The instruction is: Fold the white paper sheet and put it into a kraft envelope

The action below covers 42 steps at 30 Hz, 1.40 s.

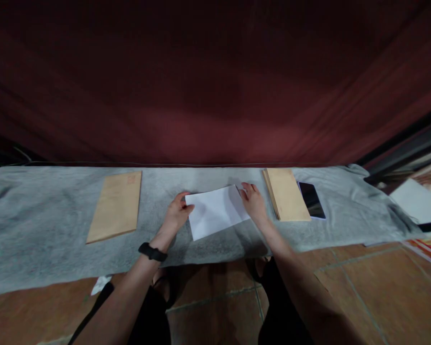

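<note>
Bare grey cloth point(50, 225) lies open left of the single brown envelope point(117, 206), and again between that envelope and the left hand point(177, 211). The white sheet point(215, 213) fills the gap between both hands. Right of the right hand point(253, 201), the envelope stack point(285, 193) stands near, with the phone point(311, 200) just beside it. The dark red curtain point(215, 96) closes off the far edge.

White paper sheet point(215, 211), folded, flat on grey cloth point(50, 230), slightly skewed, btwn both hands, centre.

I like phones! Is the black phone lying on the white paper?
No, the flat black phone rests on the grey cloth beside the tan paper envelope stack.
</note>
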Tool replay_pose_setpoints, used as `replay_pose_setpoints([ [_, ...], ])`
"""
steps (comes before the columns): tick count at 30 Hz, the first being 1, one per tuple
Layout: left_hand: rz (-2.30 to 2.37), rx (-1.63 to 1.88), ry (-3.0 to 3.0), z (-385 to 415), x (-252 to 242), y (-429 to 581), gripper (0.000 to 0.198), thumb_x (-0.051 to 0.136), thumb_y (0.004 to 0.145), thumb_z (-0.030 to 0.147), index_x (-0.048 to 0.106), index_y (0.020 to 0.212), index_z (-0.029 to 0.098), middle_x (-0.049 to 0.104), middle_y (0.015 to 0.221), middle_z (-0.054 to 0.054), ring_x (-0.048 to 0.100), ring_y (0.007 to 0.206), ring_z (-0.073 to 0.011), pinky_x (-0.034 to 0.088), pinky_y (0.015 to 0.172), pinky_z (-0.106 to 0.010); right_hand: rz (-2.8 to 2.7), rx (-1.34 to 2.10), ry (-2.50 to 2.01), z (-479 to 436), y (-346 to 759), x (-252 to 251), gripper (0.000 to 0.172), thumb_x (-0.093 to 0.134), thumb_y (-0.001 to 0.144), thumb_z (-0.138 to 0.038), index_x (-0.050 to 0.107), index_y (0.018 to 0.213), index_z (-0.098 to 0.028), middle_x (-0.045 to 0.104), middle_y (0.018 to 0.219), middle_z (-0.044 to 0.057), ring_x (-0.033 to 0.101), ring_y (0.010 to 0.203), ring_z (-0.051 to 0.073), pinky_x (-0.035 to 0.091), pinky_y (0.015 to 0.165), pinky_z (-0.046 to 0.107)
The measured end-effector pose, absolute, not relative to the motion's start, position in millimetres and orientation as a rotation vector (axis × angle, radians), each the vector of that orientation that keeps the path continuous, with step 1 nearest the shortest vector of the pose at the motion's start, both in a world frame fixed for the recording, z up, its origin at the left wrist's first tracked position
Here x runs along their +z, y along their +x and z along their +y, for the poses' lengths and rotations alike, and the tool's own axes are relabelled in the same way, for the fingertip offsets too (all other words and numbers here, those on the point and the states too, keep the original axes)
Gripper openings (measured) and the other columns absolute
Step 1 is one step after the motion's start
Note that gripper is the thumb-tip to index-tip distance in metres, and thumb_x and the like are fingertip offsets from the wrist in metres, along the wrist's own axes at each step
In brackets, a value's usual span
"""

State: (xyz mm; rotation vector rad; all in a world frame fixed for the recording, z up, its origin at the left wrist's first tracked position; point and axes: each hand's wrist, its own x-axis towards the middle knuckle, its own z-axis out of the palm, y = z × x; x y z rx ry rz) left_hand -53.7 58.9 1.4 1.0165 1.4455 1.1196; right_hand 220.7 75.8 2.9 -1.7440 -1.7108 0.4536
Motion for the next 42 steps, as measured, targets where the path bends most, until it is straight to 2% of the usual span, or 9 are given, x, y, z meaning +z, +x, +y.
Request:
replay_pose_setpoints([
  [3, 1.515, 1.139, 1.124, 63.1, -0.1, -54.5, 0.052, 0.068, 0.066, 0.015, 0.061, 0.117, 0.021, 0.07, 0.075, 0.002, 0.063, 0.06, -0.0161, 0.05, 0.057, -0.025, -1.927, 0.438, -1.57, 60.0, 194.4, 0.3, 0.044, 0.038, 0.102, -0.027, 0.056, 0.141, -0.019, 0.062, 0.139, 0.01, 0.056, 0.131, 0.02, 0.043, 0.112, 0.036],
  [6, 1.62, 1.152, 1.27, 65.9, -0.1, -55.0, 0.051, 0.066, 0.07, 0.016, 0.061, 0.121, 0.021, 0.071, 0.084, 0.0, 0.067, 0.072, -0.0187, 0.055, 0.069, -0.029, -2.237, 0.401, -1.392, 41.2, 166.3, -8.5, 0.049, 0.038, 0.105, -0.035, 0.048, 0.15, -0.018, 0.042, 0.159, 0.008, 0.037, 0.148, 0.021, 0.031, 0.122, 0.039],
  [8, 1.682, 1.13, 1.363, 67.5, -0.1, -54.4, 0.053, 0.064, 0.072, 0.016, 0.062, 0.124, 0.02, 0.07, 0.083, -0.001, 0.067, 0.075, -0.0204, 0.054, 0.078, -0.032, -2.345, 0.339, -1.405, 31.6, 153.7, -15.5, 0.052, 0.039, 0.105, -0.038, 0.044, 0.152, -0.017, 0.034, 0.163, 0.008, 0.03, 0.151, 0.023, 0.025, 0.124, 0.043],
  [13, 1.803, 1.026, 1.582, 71.2, -3.1, -51.2, 0.055, 0.059, 0.079, 0.017, 0.058, 0.134, 0.018, 0.07, 0.082, -0.003, 0.068, 0.077, -0.0234, 0.053, 0.084, -0.036, -2.36, 0.189, -1.573, 26.1, 150.3, -25.1, 0.053, 0.037, 0.107, -0.041, 0.04, 0.155, -0.019, 0.035, 0.162, 0.007, 0.031, 0.151, 0.024, 0.021, 0.125, 0.045],
  [20, 1.942, 0.95, 1.807, 71.1, -1.3, -46.7, 0.052, 0.051, 0.086, 0.013, 0.053, 0.138, 0.015, 0.069, 0.116, -0.013, 0.068, 0.105, -0.0263, 0.053, 0.097, -0.041, -2.328, 0.064, -1.651, 30.0, 161.7, -23.9, 0.051, 0.035, 0.107, -0.038, 0.039, 0.155, -0.02, 0.036, 0.162, 0.009, 0.033, 0.15, 0.027, 0.025, 0.122, 0.048],
  [25, 1.896, 0.979, 2.222, 57.6, 1.1, -20.3, 0.046, 0.04, 0.098, 0.022, 0.05, 0.141, 0.012, 0.054, 0.145, -0.019, 0.049, 0.137, -0.0295, 0.04, 0.115, -0.047, -2.336, 0.064, -1.685, 29.6, 158.8, -24.6, 0.052, 0.036, 0.107, -0.038, 0.038, 0.156, -0.02, 0.032, 0.163, 0.007, 0.032, 0.15, 0.028, 0.023, 0.123, 0.048],
  [28, 1.716, 0.725, 2.419, 45.2, -7.9, 3.7, 0.053, 0.036, 0.102, 0.036, 0.045, 0.147, 0.007, 0.049, 0.152, -0.02, 0.041, 0.145, -0.0298, 0.033, 0.12, -0.048, -2.347, 0.07, -1.701, 29.2, 157.5, -25.5, 0.053, 0.036, 0.105, -0.031, 0.035, 0.157, -0.019, 0.029, 0.165, 0.007, 0.029, 0.151, 0.028, 0.022, 0.123, 0.049],
  [32, 1.703, 0.494, 2.496, 34.9, -20.1, 21.3, 0.062, 0.03, 0.104, 0.044, 0.042, 0.15, 0.005, 0.043, 0.157, -0.019, 0.034, 0.149, -0.0296, 0.025, 0.124, -0.05, -2.378, 0.088, -1.708, 29.0, 158.0, -25.9, 0.057, 0.038, 0.102, -0.022, 0.031, 0.158, -0.018, 0.026, 0.166, 0.007, 0.027, 0.152, 0.027, 0.02, 0.124, 0.047],
  [42, 1.806, 0.412, 2.54, 39.8, -24.3, 16.1, 0.067, 0.027, 0.104, 0.047, 0.039, 0.152, 0.002, 0.035, 0.161, -0.018, 0.027, 0.152, -0.029, 0.019, 0.126, -0.047, -2.308, 0.032, -1.689, 38.2, 170.1, -31.5, 0.053, 0.035, 0.104, -0.026, 0.037, 0.156, -0.017, 0.034, 0.163, 0.008, 0.032, 0.15, 0.025, 0.023, 0.122, 0.046],
])
